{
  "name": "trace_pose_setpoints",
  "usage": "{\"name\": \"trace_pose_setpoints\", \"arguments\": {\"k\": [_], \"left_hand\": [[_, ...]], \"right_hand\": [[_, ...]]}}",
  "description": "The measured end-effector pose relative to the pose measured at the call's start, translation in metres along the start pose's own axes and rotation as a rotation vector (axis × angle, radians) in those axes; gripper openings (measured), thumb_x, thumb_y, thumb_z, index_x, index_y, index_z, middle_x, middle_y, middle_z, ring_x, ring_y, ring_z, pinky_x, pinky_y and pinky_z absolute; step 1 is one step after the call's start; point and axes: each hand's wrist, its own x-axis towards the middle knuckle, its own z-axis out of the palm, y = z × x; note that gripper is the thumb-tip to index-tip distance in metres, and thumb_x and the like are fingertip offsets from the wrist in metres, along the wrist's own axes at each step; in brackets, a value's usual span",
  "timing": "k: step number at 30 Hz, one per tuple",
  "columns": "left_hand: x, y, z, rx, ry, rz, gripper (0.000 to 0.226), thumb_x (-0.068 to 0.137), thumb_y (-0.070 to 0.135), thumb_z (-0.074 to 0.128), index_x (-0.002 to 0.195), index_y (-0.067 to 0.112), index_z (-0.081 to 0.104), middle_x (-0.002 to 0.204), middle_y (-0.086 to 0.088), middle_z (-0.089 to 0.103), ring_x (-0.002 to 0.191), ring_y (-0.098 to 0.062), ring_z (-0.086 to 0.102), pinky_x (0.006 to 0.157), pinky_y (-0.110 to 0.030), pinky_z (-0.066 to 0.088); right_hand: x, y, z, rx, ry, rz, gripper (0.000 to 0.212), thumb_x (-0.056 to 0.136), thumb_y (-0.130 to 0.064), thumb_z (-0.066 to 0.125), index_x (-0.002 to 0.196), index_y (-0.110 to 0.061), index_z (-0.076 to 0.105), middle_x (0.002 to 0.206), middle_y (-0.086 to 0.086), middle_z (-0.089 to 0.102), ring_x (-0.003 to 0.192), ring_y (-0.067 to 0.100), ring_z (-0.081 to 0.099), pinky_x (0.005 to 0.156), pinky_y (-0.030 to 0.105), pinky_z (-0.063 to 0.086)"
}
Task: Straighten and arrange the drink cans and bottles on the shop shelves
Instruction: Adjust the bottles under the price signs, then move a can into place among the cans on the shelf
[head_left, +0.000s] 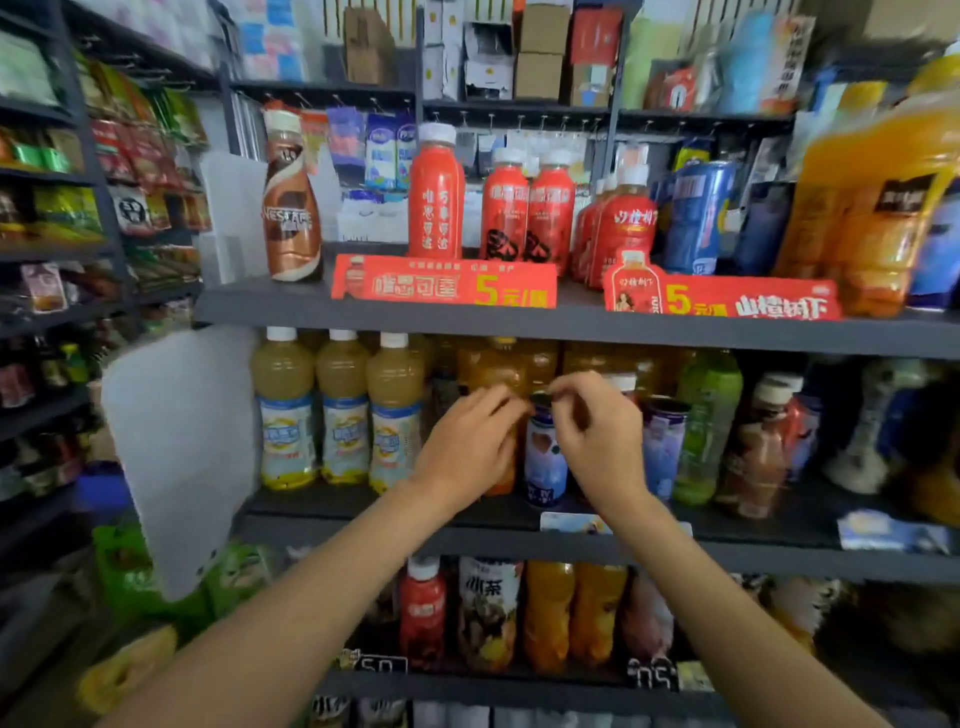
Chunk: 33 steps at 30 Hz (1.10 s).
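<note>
Pale juice bottles (343, 410) are standing left of the blue can (545, 457), a second can (664, 447) right. The blue can is standing upright, long axis vertical. Left grip (467, 441) and right grip (597, 431) are both pinching its top rim.

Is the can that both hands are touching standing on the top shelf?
No: the can the hands touch stands on the middle shelf, below the red bottles.

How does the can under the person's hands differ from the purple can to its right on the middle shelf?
The blue-and-white can has both hands at its top rim: the left hand and the right hand pinch or touch it; the purple can is untouched. The blue-and-white can stands nearer the shelf's front edge; the purple can sits a little further back, beside a green bottle. Labels differ: blue and white against pale purple. Both stand upright on the middle shelf.
</note>
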Motion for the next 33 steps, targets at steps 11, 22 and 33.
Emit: {"name": "trace_pose_setpoints", "arguments": {"k": [11,22,33], "left_hand": [[-0.008,0.024,0.019,-0.075,-0.387,-0.472,0.082,0.080,0.024,0.065,0.146,0.027,0.017,0.143,-0.007,0.023,0.132,-0.031,0.027,0.106,-0.042,0.033],[-0.009,0.069,0.002,-0.201,-0.057,-0.358,0.052,0.078,0.039,0.065,0.119,0.015,0.044,0.113,-0.003,0.056,0.105,-0.019,0.055,0.080,-0.028,0.045],[0.081,0.102,-0.053,-0.656,0.277,-0.326,0.033,0.085,0.030,0.065,0.113,0.025,0.049,0.107,0.016,0.059,0.102,0.001,0.057,0.089,-0.021,0.049]], "right_hand": [[-0.015,0.038,0.009,-0.145,-0.384,0.271,0.037,0.083,-0.022,0.067,0.111,-0.008,0.049,0.126,0.022,0.035,0.108,0.039,0.046,0.081,0.036,0.044],[-0.009,-0.011,-0.049,0.318,-0.113,0.159,0.036,0.076,-0.025,0.073,0.086,-0.019,0.039,0.086,-0.001,0.052,0.082,0.018,0.053,0.067,0.024,0.040],[0.107,-0.040,-0.116,0.858,-0.066,0.278,0.012,0.096,-0.024,0.049,0.095,-0.012,0.052,0.084,-0.003,0.061,0.072,-0.003,0.060,0.067,0.015,0.050]]}}
